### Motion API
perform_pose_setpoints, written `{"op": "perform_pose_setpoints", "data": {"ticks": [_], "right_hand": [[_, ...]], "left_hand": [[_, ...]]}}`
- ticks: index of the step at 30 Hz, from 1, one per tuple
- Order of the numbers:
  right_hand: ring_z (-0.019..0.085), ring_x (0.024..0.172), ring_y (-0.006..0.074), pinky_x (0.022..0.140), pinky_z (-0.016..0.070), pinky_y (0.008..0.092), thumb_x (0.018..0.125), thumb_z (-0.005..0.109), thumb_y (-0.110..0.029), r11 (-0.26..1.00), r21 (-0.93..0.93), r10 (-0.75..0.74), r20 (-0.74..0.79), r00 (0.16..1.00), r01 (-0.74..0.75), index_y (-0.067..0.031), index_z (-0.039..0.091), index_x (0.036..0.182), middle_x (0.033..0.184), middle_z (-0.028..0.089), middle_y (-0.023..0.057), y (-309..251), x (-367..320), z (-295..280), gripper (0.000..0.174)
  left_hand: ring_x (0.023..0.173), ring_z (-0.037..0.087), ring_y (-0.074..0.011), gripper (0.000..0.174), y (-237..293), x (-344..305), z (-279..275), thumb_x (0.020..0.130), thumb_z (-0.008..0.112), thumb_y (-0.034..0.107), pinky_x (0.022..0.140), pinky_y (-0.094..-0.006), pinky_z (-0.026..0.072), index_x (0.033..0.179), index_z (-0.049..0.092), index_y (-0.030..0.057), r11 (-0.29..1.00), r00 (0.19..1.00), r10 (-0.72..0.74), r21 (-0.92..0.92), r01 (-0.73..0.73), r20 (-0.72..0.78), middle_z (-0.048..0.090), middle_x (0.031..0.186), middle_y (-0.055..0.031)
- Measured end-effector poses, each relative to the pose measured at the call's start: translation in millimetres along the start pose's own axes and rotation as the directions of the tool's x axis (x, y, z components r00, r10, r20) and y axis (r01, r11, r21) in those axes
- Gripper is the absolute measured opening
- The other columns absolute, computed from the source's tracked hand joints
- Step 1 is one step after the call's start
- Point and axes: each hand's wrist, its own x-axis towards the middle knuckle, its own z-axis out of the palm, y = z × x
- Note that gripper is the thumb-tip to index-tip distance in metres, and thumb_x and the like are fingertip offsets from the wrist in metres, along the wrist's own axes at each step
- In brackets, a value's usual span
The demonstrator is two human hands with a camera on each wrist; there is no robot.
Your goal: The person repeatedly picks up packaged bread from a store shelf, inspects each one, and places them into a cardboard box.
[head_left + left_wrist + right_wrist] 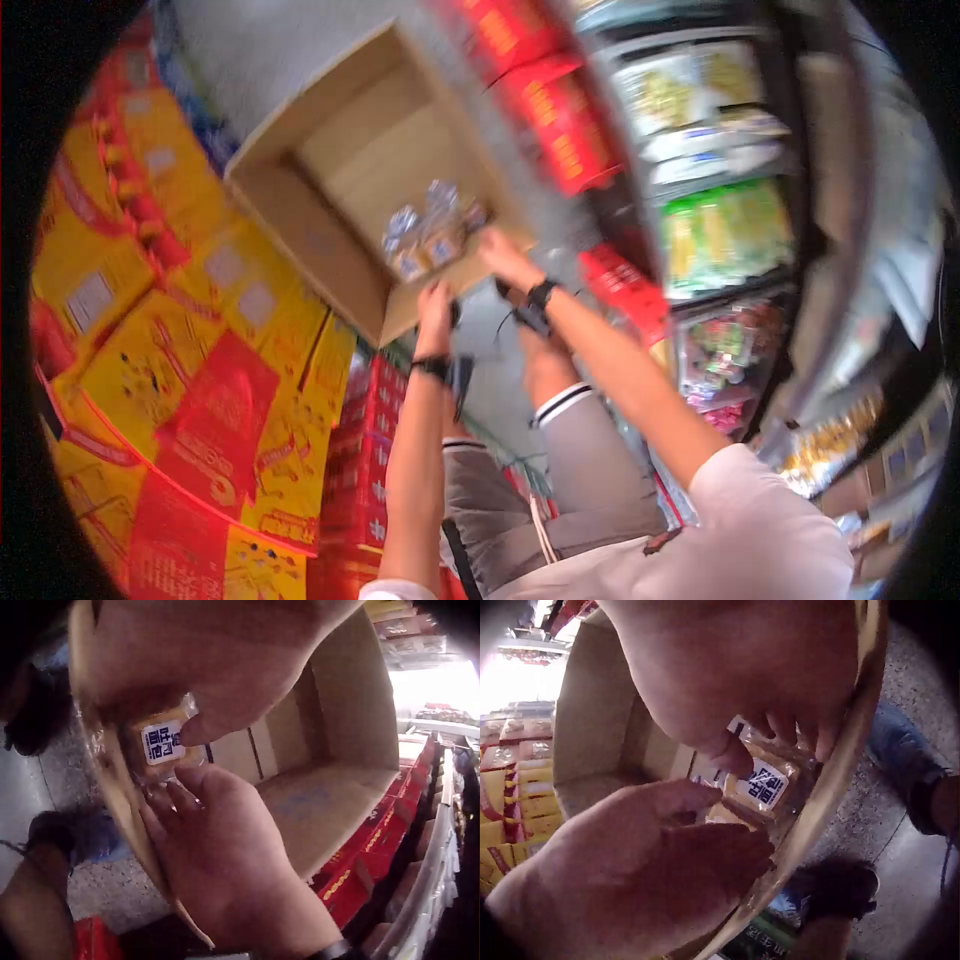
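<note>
A deep cardboard box (345,130) stands tilted in the head view, with several clear-wrapped bread packs (425,250) in its near corner. Both hands reach over its near wall. My left hand (435,308) holds a bread pack by its side; in the left wrist view the thumb lies along a pack with a white, blue-lettered label (163,741), and the other fingers are hidden. Thumb and fingers of my right hand (508,258) grip a pack beside it; the right wrist view shows a labelled pack (767,786) under them. The hands are close together.
Yellow and red gift cartons (150,350) are stacked on the left. Red packages (560,125) lie right of the box, beside a dark shelf holding bagged goods (725,235). The person's feet and legs are on the grey floor (907,877) close to the box.
</note>
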Motion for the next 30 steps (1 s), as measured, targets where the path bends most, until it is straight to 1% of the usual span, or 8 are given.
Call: {"op": "perform_pose_setpoints", "data": {"ticks": [3,4,9,14,17,22,29,30], "right_hand": [[0.053,0.088,0.0176,0.079,0.0488,0.0381,0.096,0.052,-0.013,0.945,-0.151,-0.301,-0.04,0.953,0.292,-0.0042,0.06,0.1,0.093,0.06,0.0031,-11,-58,-45,0.013],[0.057,0.091,0.0167,0.082,0.0501,0.0376,0.096,0.055,-0.014,0.981,-0.072,-0.185,-0.068,0.98,0.18,-0.0035,0.061,0.104,0.096,0.064,0.0051,-53,-94,-62,0.015],[0.064,0.093,0.0125,0.082,0.054,0.0306,0.098,0.065,-0.027,0.99,0.101,-0.1,-0.027,0.995,0.103,-0.0029,0.06,0.131,0.109,0.069,0.0067,-189,-225,-143,0.041],[0.064,0.094,0.013,0.081,0.0531,0.0287,0.1,0.064,-0.026,0.925,0.123,-0.336,-0.17,0.926,0.359,-0.0017,0.059,0.133,0.108,0.068,0.0059,-309,-332,-189,0.041],[0.064,0.099,0.0123,0.084,0.0521,0.0278,0.103,0.06,-0.021,0.853,0.101,-0.482,-0.229,0.846,0.513,0.0009,0.059,0.132,0.112,0.069,0.0064,-352,-382,-206,0.036],[0.066,0.104,0.0168,0.092,0.0515,0.0326,0.099,0.064,-0.025,0.809,0.043,-0.55,-0.293,0.782,0.586,-0.0012,0.062,0.127,0.113,0.072,0.011,-427,-510,-235,0.037],[0.065,0.113,0.0278,0.094,0.0521,0.0353,0.096,0.067,-0.019,0.598,-0.097,-0.701,-0.545,0.46,0.796,-0.0018,0.06,0.131,0.13,0.064,0.0152,-468,-597,-269,0.039],[0.066,0.108,0.0172,0.091,0.0533,0.0317,0.098,0.064,-0.015,0.576,-0.25,-0.737,-0.57,0.363,0.778,-0.0011,0.05,0.142,0.133,0.06,0.0137,-469,-597,-276,0.047]], "left_hand": [[0.086,0.061,-0.0085,0.028,43,-76,6,0.102,0.058,0.014,0.073,-0.0223,0.0493,0.127,0.062,0.0006,0.922,0.975,0.101,-0.386,-0.017,0.197,0.068,0.105,-0.0032],[0.093,0.064,-0.0105,0.028,49,-86,9,0.103,0.059,0.014,0.077,-0.0235,0.0525,0.127,0.061,0.0001,0.906,0.978,0.093,-0.423,-0.005,0.186,0.069,0.112,-0.0061],[0.093,0.066,-0.0132,0.014,153,-187,45,0.098,0.07,0.022,0.085,-0.0304,0.0547,0.102,0.068,0.0087,0.926,0.934,0.283,-0.315,-0.207,0.218,0.069,0.098,-0.0012],[0.087,0.066,-0.0132,0.03,277,-284,97,0.103,0.064,0.032,0.077,-0.0285,0.0532,0.097,0.068,0.0029,0.904,0.879,0.411,-0.236,-0.357,0.243,0.071,0.091,-0.0061],[0.094,0.064,-0.013,0.031,339,-357,121,0.106,0.059,0.029,0.089,-0.0289,0.051,0.107,0.068,-0.0014,0.791,0.68,0.611,-0.272,-0.549,0.406,0.071,0.097,-0.0078],[0.098,0.065,-0.0144,0.024,398,-453,171,0.106,0.057,0.016,0.089,-0.0286,0.051,0.12,0.063,-0.0023,0.562,0.391,0.734,-0.172,-0.809,0.556,0.07,0.104,-0.0076],[0.101,0.064,-0.0162,0.025,458,-564,246,0.104,0.058,0.013,0.092,-0.0317,0.0508,0.122,0.062,-0.0037,0.177,0.049,0.742,-0.125,-0.976,0.668,0.068,0.109,-0.0108],[0.102,0.065,-0.0201,0.026,468,-571,261,0.103,0.06,0.014,0.091,-0.0336,0.0514,0.122,0.062,-0.0041,0.098,-0.007,0.754,-0.124,-0.987,0.657,0.068,0.11,-0.0134]]}}
